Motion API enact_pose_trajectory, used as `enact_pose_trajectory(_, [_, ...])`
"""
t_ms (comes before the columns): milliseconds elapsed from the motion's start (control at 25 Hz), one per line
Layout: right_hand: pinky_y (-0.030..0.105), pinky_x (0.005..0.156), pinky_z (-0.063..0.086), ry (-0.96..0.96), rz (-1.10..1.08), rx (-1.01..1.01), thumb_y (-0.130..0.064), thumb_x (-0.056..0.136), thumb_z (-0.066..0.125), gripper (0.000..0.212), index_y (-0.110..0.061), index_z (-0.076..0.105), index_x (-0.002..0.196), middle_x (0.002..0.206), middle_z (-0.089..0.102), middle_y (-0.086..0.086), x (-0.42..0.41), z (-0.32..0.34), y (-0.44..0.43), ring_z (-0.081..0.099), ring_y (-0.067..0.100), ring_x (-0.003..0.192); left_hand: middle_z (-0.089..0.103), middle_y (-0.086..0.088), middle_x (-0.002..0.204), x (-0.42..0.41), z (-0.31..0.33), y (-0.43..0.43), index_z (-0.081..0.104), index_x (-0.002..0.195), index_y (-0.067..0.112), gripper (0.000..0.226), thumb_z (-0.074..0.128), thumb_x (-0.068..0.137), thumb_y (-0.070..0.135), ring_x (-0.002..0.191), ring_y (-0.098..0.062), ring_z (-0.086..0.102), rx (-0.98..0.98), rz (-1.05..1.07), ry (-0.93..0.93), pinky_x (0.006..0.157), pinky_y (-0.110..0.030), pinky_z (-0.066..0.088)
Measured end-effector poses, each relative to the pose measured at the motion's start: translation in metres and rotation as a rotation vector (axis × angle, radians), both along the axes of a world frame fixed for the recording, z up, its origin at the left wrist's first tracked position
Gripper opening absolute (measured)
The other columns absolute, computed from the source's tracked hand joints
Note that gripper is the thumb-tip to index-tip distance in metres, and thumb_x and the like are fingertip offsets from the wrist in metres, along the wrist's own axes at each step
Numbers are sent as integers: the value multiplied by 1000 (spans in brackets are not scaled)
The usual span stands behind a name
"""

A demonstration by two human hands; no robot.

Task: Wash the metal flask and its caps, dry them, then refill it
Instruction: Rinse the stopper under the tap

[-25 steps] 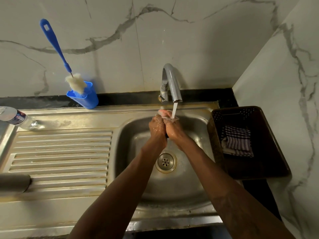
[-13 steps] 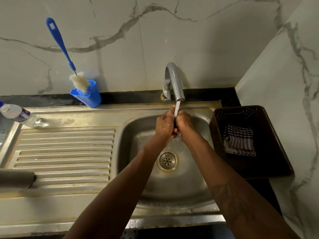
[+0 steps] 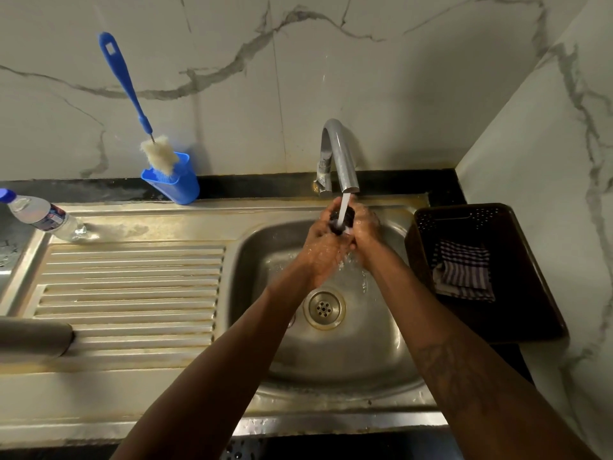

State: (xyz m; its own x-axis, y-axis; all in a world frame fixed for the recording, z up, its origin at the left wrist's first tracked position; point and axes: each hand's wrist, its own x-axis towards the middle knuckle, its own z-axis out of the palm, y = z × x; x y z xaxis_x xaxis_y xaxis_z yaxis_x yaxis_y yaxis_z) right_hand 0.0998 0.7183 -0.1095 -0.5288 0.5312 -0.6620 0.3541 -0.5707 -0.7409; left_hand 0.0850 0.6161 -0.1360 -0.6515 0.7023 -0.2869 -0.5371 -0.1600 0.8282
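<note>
Both hands are holding a small dark cap (image 3: 341,220) directly under the tap (image 3: 338,154), and the stream of water (image 3: 345,202) is falling straight onto it. The left hand (image 3: 316,250) is cupping the cap from the left, with its fingers (image 3: 326,220) curling around it. The right hand (image 3: 363,234) is gripping it from the right. The cap is sitting between the two palms, above the back of the sink (image 3: 331,376). This looks like the rinsing of one cap, so the washing is probably not finished.

What seems to be the metal flask (image 3: 33,340) is lying on its side on the draining board (image 3: 132,293). It is well apart from the hands, at the left edge of the view and partly cut off. Its long axis is running left to right, with the visible end pointing towards the sink, so the left hand is the nearer one for fetching it.

For drying, a checked cloth (image 3: 462,270) is lying in the dark basket (image 3: 530,293) just beside the sink, on the right hand's side. A plastic bottle (image 3: 43,217) is lying on the worktop at far left.
</note>
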Motion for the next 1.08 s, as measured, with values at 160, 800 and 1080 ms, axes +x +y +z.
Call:
enact_pose_trajectory(160, [37, 82, 61, 38, 100, 20, -35, 107, 45, 32, -12, 67, 105, 104, 71, 13, -3, -5, -14, 70, 28, 98, 72, -7, 102, 2, 2, -12, 57, 133, 6, 36, 64, 98, 4, 80, -11, 73, -110, 170, 316, 63, -17, 56])
enact_pose_trajectory(800, [27, 65, 56, 112, 50, 442, -6, 95, 54, 18, 4, 69, 96, 85, 73, 10, 13, -31, -17, 69, 13, 69, 74, -10, 72, 7, 3, -1, 76, 80, 8, 27, 57, 98, 15, 68, -26, 74, -809, 228, 518, 69, -37, 64])
enact_pose_trajectory(1080, [39, 77, 57, 266, 3, 96, -16, 103, 43, 26, -9, 68, 99, 93, 68, 13, 7, -30, -16, 66, 24, 85, 80, -7, 84, -14, 18, -2, 80, 89, 9, 10, 85, 83, 4, 74, -20, 79, -612, 353, 24, 70, -39, 67])
